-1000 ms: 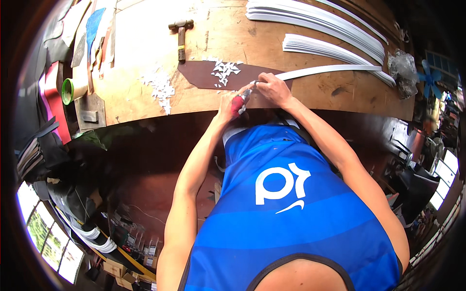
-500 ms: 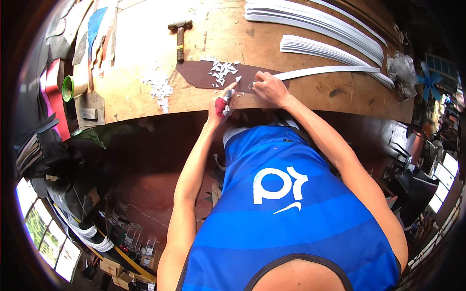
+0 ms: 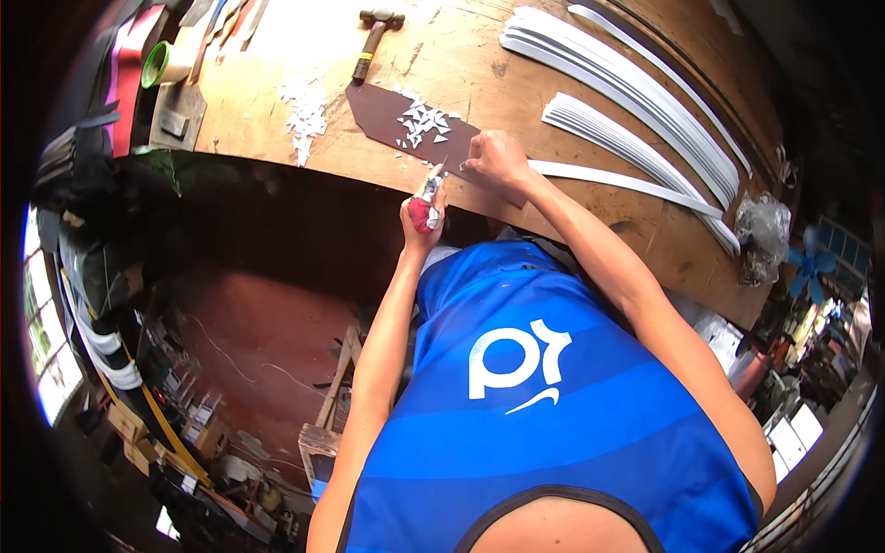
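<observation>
A right hand (image 3: 498, 157) clamps its grip on a white strip (image 3: 619, 178) running from the brown mat (image 3: 378, 111) across the counter (image 3: 241, 118). Whether the wrapped left hand (image 3: 424, 212) grips anything, one cannot tell. Keeping the strip flat should help.

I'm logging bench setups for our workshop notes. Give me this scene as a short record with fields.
Left grip: against red-and-silver item, held or worn unclear
Right grip: closed on white strip, over brown board
On board: loose white scraps
Near board's left end: hammer
Left of board: second scrap scatter
Table, right side: larger strip stack, smaller strip stack
</observation>
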A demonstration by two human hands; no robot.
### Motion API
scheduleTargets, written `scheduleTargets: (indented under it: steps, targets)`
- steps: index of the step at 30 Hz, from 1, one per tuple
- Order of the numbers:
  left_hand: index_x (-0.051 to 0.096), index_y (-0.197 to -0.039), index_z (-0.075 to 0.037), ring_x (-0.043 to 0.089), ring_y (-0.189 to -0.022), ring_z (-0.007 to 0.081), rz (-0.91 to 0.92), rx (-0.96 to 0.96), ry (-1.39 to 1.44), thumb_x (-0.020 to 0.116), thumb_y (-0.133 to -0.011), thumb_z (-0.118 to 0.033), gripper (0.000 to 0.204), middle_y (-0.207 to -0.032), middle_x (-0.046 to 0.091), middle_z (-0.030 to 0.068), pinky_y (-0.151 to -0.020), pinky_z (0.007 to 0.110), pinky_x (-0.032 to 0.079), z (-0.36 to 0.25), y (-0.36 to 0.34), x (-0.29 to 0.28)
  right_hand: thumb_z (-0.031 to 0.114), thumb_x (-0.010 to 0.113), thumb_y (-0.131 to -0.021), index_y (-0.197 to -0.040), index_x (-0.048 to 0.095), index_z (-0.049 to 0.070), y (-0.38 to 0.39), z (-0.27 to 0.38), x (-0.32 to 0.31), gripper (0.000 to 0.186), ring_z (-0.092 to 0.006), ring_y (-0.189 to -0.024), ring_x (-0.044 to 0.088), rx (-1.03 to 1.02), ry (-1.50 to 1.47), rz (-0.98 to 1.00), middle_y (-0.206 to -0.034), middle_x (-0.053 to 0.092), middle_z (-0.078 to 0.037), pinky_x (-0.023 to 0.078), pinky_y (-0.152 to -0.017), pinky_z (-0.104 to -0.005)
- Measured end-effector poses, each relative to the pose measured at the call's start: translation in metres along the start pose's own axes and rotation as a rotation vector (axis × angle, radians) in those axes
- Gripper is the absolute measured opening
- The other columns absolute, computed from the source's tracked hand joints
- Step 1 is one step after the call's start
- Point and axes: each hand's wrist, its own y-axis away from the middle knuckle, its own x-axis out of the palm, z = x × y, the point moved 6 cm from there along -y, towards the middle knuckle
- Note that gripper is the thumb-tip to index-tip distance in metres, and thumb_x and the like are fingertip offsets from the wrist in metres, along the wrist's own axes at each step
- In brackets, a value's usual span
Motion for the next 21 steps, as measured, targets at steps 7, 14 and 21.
scheduleTargets:
  steps: [7,14,21]
  targets:
    - [0.058,-0.133,-0.002,0.056,-0.063,0.0039,-0.329,-0.071,0.079,0.056,-0.102,-0.014,0.033,-0.071,0.062,-0.0011,-0.058,0.023,0.043,-0.003,0.031,0.034,0.012,0.077,-0.069,-0.076,0.073,0.004,-0.010,-0.001,0.007,0.012,-0.0308,-0.075,0.068,-0.150,-0.122,0.085,-0.074,0.067,-0.015,0.054,-0.070,-0.0398]
    - [0.056,-0.133,0.000,0.058,-0.066,0.0083,-0.536,-0.214,0.144,0.052,-0.103,-0.017,0.035,-0.082,0.062,0.0012,-0.063,0.026,0.047,0.006,0.055,0.080,0.007,0.071,-0.072,-0.082,0.075,0.002,-0.009,0.003,0.006,0.012,-0.0276,-0.076,0.069,-0.258,-0.174,0.093,-0.078,0.070,-0.017,0.055,-0.072,-0.0373]
    - [0.054,-0.135,-0.001,0.057,-0.071,0.0093,-0.539,-0.189,0.129,0.050,-0.103,-0.016,0.036,-0.088,0.063,0.0020,-0.066,0.026,0.047,0.012,0.053,0.092,0.008,0.070,-0.072,-0.084,0.076,0.005,-0.010,-0.001,0.009,0.013,-0.0258,-0.075,0.065,-0.295,-0.130,0.090,-0.075,0.065,-0.015,0.053,-0.071,-0.0368]
